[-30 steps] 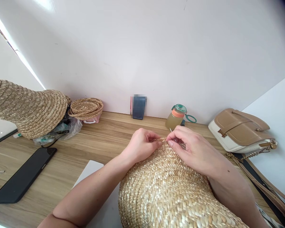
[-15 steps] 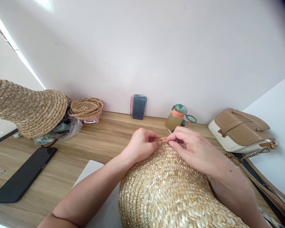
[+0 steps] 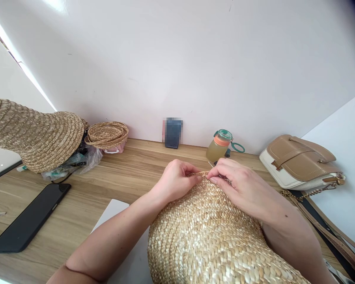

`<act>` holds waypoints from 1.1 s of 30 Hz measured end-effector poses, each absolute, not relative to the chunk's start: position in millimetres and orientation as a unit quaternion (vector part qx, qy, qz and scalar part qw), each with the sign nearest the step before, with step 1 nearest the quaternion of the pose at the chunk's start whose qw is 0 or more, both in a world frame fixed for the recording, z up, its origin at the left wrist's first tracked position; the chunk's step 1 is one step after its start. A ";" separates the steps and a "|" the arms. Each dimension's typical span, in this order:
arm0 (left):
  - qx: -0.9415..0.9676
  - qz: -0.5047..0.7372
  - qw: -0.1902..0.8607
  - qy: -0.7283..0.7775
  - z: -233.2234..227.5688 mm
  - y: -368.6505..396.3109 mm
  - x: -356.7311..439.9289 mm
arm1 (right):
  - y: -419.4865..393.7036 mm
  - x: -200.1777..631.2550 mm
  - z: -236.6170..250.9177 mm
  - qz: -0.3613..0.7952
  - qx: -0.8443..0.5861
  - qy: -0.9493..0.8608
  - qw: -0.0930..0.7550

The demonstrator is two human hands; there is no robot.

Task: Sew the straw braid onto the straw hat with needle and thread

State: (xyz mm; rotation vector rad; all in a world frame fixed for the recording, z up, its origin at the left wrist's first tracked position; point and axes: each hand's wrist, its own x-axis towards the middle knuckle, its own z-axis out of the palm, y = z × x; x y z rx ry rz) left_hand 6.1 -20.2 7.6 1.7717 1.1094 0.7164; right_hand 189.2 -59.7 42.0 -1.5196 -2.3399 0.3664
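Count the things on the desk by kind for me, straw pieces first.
Straw pieces: 3 — woven piece under both hands, big hat, small coil
Phones: 1
Bottles: 1
Handbags: 1
Dark blurred item at wall: 1
Total: 7

Plain white wall (image 3: pixel 177 59) behind a light wooden table (image 3: pixel 112 181); bright daylight.

Both bare forearms are stretched forward and angled inward, so that the hands meet at the middle. The left hand (image 3: pixel 177 180) is curled into a loose fist, thumb and forefinger pinched together. The right hand (image 3: pixel 242 185) is arched palm-down, its fingertips (image 3: pixel 213 176) pinched close against the left thumb.
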 end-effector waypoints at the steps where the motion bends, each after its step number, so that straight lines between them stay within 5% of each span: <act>1: 0.716 0.290 0.450 0.448 7.7 -20.1 6.2 | -59.4 188.9 41.3 0.125 -0.531 -0.822 0.163; 33: 0.725 0.294 0.442 0.439 6.9 -18.9 2.7 | -56.4 186.0 35.2 0.104 -0.538 -0.800 0.245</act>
